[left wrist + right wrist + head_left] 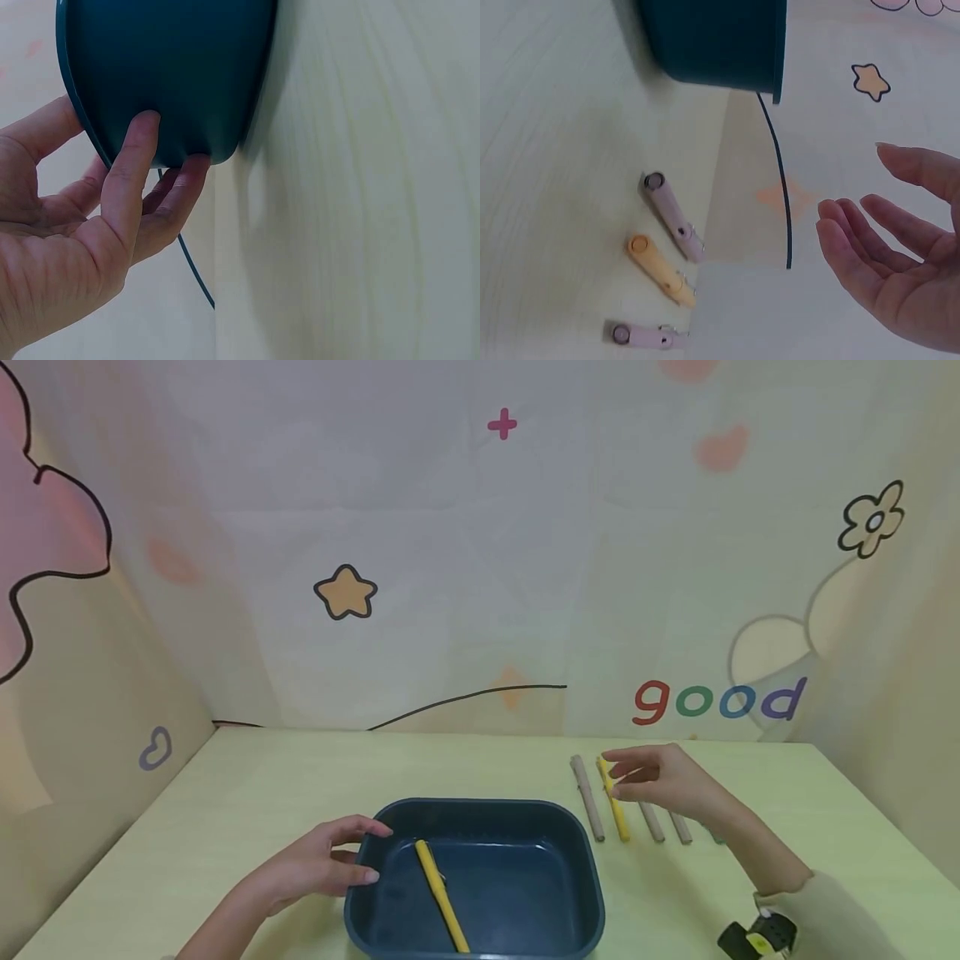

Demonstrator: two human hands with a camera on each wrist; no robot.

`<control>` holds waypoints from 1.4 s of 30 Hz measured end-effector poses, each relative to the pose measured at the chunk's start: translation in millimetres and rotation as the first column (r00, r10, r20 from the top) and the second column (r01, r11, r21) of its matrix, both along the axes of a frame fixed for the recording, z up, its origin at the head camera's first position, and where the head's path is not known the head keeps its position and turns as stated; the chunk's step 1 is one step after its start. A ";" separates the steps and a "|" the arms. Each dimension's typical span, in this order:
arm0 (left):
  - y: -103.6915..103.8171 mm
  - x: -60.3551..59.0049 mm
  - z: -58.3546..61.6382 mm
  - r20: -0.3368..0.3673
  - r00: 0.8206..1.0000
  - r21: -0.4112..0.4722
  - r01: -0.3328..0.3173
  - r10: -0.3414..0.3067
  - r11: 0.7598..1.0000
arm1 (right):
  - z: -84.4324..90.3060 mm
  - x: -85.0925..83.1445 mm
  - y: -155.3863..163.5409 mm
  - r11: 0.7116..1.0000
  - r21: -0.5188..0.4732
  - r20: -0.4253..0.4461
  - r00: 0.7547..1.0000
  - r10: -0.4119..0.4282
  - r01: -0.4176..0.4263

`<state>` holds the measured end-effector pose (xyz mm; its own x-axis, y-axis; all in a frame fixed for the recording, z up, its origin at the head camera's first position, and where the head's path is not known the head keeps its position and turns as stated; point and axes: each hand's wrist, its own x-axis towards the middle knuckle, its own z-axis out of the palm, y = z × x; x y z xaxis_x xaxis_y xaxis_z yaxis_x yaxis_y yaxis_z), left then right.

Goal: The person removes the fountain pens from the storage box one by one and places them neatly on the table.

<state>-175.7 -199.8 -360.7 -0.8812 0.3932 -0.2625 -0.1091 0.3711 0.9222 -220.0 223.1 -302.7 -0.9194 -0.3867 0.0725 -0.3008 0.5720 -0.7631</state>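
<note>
A dark blue plastic basin [517, 885] stands at the front of the table, with a yellow pen [439, 893] lying slantwise inside. My left hand [318, 860] holds the basin's left rim, and the left wrist view shows its fingers against the wall [172, 75]. To the right of the basin, my right hand [671, 783] hovers over a row of pens, fingers relaxed and apart, holding nothing. Nearest it is a second yellow pen [618, 814], with a grey pen [588, 802] to its left. Two more grey pens [651, 823] lie partly hidden beneath the hand.
A greenish pen end [717, 838] peeks out beneath my right wrist. The pale table [300, 768] meets a printed cloth backdrop [465, 568] at the back and on both sides. A dark device [761, 935] is strapped on the right forearm.
</note>
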 end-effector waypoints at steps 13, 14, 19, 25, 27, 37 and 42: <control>1.6 1.9 0.2 -0.012 1.000 0.030 0.008 -0.008 1.000 | -11.1 20.8 -76.3 0.973 0.005 0.024 0.973 0.229 -0.229; 1.5 1.7 0.6 -0.013 1.000 0.029 0.008 -0.008 1.000 | -12.7 21.6 -82.2 0.968 0.004 0.031 0.968 0.249 -0.249; 0.2 1.6 0.8 -0.012 1.000 0.033 0.020 -0.020 0.999 | -21.2 27.3 -109.8 0.943 0.010 0.065 0.941 0.333 -0.334; -0.4 0.7 -0.1 -0.013 1.000 0.042 0.029 -0.029 0.999 | -30.9 33.5 -139.6 0.935 0.064 0.104 0.934 0.342 -0.349; -0.3 0.4 -0.2 -0.012 0.999 0.046 0.032 -0.031 0.998 | -34.8 34.6 -147.6 0.936 0.076 0.114 0.936 0.334 -0.343; 1.2 0.1 0.3 -0.001 1.000 0.036 0.021 -0.021 0.999 | -50.8 40.0 -172.8 0.939 0.160 0.109 0.951 0.290 -0.305; 0.2 0.3 0.3 -0.004 1.000 0.043 0.025 -0.025 0.999 | -59.9 41.2 -178.3 0.925 0.242 0.069 0.956 0.285 -0.293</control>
<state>-175.4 -199.6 -360.4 -0.8719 0.4258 -0.2421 -0.0976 0.3332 0.9378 -178.8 44.9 -362.6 -0.7653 -0.6378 -0.0870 -0.4590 0.6355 -0.6208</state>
